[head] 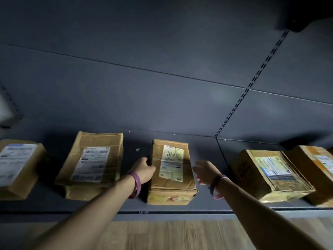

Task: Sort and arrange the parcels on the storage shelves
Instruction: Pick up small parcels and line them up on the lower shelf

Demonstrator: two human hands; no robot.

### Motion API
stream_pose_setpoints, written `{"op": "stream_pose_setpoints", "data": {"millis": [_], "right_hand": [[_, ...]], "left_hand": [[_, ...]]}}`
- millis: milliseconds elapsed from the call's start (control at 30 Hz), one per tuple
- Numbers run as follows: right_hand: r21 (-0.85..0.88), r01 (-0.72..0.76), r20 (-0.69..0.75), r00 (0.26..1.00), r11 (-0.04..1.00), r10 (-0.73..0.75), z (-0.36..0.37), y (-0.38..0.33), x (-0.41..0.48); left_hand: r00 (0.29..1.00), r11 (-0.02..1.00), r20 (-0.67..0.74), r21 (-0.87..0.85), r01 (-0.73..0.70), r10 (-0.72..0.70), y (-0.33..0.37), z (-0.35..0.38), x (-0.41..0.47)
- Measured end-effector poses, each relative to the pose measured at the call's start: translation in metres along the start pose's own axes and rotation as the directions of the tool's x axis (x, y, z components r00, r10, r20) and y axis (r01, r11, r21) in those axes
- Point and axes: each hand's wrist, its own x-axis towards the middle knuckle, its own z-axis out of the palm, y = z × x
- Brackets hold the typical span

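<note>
Parcel (pixel 172 170) mid-frame: left hand (pixel 144 169) touches its side, fingers can't be told; right hand (pixel 204 171) just beside, fingers loosely apart. Best grip both sides evenly.

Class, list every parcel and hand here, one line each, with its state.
Far-left parcel: flat, label up.
Second parcel: flat, label up.
Middle parcel: flat, label up, touched.
Fourth parcel: flat, label up.
Far-right parcel: flat, partly out of frame.
Left hand: touches middle parcel's left side.
Right hand: open, blurred, beside middle parcel.
</note>
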Motion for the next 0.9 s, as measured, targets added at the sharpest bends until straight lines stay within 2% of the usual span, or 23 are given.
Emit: {"op": "stream_pose_setpoints", "data": {"millis": [67,200,300,367,533,667,800,900], "right_hand": [[0.034,0.047,0.037,0.998,0.998,-0.048,0.012,0.001,0.0],[0.219,0.083,-0.025,0.997,0.972,-0.079,0.011,0.001,0.001],[0.503,0.123,-0.068,0.992,0.855,-0.102,-0.004,0.005,0.0],[0.621,0.139,-0.098,0.99,0.772,-0.1,-0.011,0.007,-0.001],[0.653,0.149,-0.095,0.989,0.743,-0.115,-0.014,0.01,-0.003],[0.639,0.16,-0.092,0.987,0.753,-0.131,-0.014,0.011,-0.004],[0.663,0.158,-0.095,0.987,0.732,-0.128,-0.013,0.012,0.0],[0.645,0.141,-0.07,0.99,0.751,-0.125,-0.009,0.013,0.003]], "left_hand": [[0.999,0.999,0.025,-0.036,0.021,-0.02,0.001,0.006,0.004],[0.999,0.994,-0.038,-0.111,-0.025,0.021,0.004,0.008,0.012],[0.994,0.955,-0.112,-0.297,-0.023,-0.011,0.009,0.003,0.017],[0.993,0.906,-0.113,-0.423,-0.011,-0.041,0.013,0.002,0.018],[0.993,0.871,-0.115,-0.491,-0.034,-0.026,0.017,0.003,0.016],[0.993,0.878,-0.12,-0.478,-0.041,-0.02,0.016,0.003,0.015],[0.989,0.922,-0.151,-0.384,-0.054,-0.005,0.017,-0.004,0.017],[0.987,0.918,-0.162,-0.392,-0.053,-0.012,0.011,-0.005,0.021]]}}
